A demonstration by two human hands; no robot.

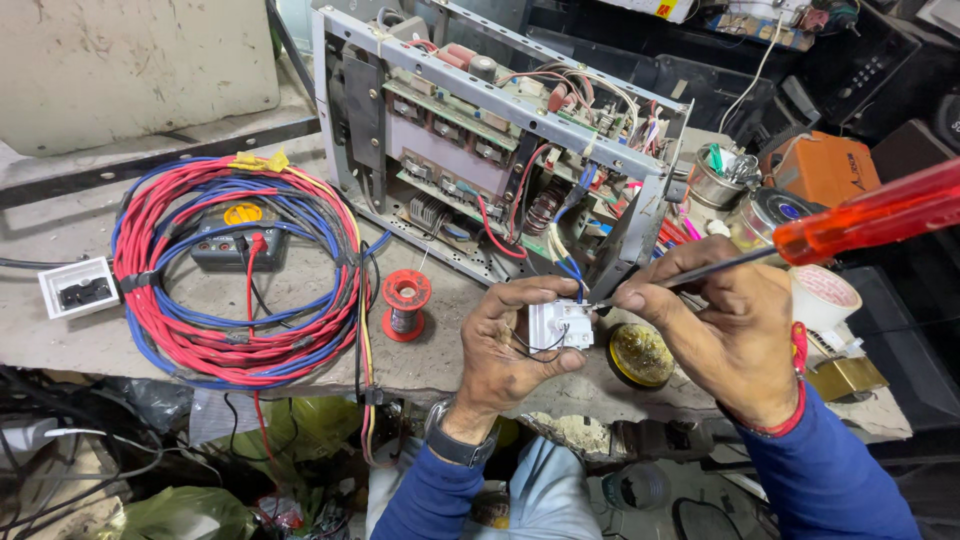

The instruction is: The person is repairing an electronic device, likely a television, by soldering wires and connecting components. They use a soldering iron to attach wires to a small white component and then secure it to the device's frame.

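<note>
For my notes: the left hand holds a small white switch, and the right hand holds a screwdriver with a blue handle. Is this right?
Not quite. In the head view the screwdriver in the right hand has a red handle, not blue. The left hand does hold the small white switch.

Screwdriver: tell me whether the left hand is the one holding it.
No: the right hand grips the red-handled screwdriver; the left hand holds a small white switch.

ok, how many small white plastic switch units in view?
2. One small white plastic switch unit is held in the left hand, with the right hand's red-handled screwdriver tip on it. The other lies at the bench's left edge. More may be hidden.
</note>
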